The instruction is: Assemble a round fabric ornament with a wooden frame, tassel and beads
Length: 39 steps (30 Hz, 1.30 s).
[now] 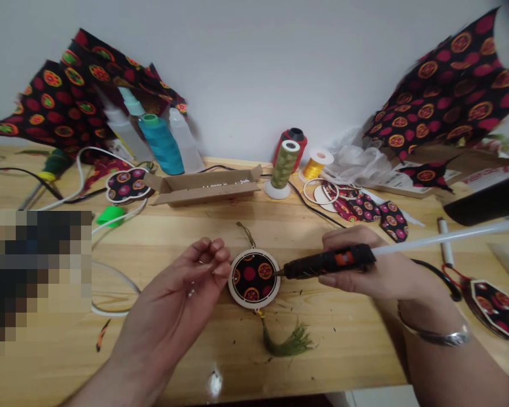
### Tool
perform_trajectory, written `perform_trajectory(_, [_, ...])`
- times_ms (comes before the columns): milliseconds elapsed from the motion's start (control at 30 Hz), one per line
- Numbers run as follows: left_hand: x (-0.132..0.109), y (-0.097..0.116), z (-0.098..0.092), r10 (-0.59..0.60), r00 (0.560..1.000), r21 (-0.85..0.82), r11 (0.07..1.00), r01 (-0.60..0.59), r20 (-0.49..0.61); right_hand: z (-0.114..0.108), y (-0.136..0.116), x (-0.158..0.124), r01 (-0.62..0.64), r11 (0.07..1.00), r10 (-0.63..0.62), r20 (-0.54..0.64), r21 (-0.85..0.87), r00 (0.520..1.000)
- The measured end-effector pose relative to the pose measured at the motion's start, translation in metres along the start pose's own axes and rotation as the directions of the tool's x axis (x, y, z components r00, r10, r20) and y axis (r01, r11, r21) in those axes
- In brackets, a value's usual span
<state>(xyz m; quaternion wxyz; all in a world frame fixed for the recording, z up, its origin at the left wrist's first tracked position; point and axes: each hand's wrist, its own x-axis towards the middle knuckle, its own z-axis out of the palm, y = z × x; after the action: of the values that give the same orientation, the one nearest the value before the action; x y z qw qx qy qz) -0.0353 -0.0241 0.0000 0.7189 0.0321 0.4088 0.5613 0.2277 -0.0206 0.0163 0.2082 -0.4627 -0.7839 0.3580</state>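
A round ornament (250, 275) with a pale wooden rim and dark printed fabric lies flat on the table. A cord loop (246, 234) extends from its top, and a green tassel (286, 341) from its bottom. My right hand (360, 263) is wrapped round a black glue gun (326, 263), whose nozzle is at the ornament's right inner rim. A clear glue stick (445, 235) sticks out of the gun's rear. Beside the ornament's left edge, my left hand (190, 288) is palm up, fingers curled and thumb pinched in. Tiny white beads (191, 293) show in its palm.
Behind stand thread spools (285, 164), a blue thread cone (161, 144), clear bottles (185, 141) and an open cardboard box (207, 186). Fabric pieces (445, 85) lean at both sides. Cables (318, 209) cross the table. Another fabric ornament (498, 308) lies at right.
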Motion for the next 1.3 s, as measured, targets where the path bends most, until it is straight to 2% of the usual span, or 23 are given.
perform_trajectory(100, [0.002, 0.0, -0.001, 0.022, 0.997, 0.045, 0.999, -0.019, -0.068, 0.002, 0.0, 0.001, 0.012, 1.0, -0.012, -0.009, -0.008, 1.0])
perform_trajectory(300, [0.004, 0.002, -0.006, 0.001, 1.0, 0.13, 0.992, -0.001, -0.003, 0.003, -0.002, 0.001, 0.02, 0.999, -0.021, -0.01, -0.046, 1.0])
perform_trajectory(400, [0.004, 0.005, -0.012, -0.075, 0.993, 0.159, 0.985, 0.06, 0.091, 0.003, -0.004, 0.001, 0.013, 0.997, -0.015, -0.024, -0.078, 1.0])
perform_trajectory(467, [0.004, 0.006, -0.016, -0.134, 0.972, 0.168, 0.98, 0.102, 0.194, 0.003, -0.007, 0.002, 0.03, 0.995, -0.032, -0.02, -0.091, 0.999])
perform_trajectory(533, [0.005, 0.007, -0.019, -0.162, 0.958, 0.172, 0.977, 0.123, 0.236, 0.002, -0.009, 0.002, 0.053, 0.993, -0.055, -0.017, -0.106, 0.998])
perform_trajectory(733, [0.005, 0.004, -0.019, -0.079, 0.985, 0.159, 0.986, 0.054, 0.156, 0.002, -0.014, -0.002, 0.093, 0.976, -0.098, -0.016, -0.197, 0.995])
perform_trajectory(867, [0.006, 0.003, -0.017, 0.0, 0.983, 0.081, 0.997, -0.015, 0.182, 0.003, -0.015, -0.001, 0.123, 0.971, -0.126, 0.001, -0.203, 0.992])
perform_trajectory(1033, [0.004, 0.003, -0.012, 0.01, 0.973, -0.053, 0.999, 0.002, 0.232, 0.004, -0.014, 0.001, 0.122, 0.964, -0.12, 0.022, -0.238, 0.993])
perform_trajectory(1200, [0.004, 0.0, -0.012, 0.077, 0.979, -0.035, 0.997, -0.072, 0.187, 0.005, -0.011, -0.001, 0.123, 0.957, -0.117, 0.036, -0.264, 0.992])
perform_trajectory(1300, [0.005, -0.002, -0.015, 0.106, 0.973, -0.017, 0.994, -0.105, 0.203, 0.005, -0.012, -0.001, 0.109, 0.954, -0.098, 0.053, -0.278, 0.994])
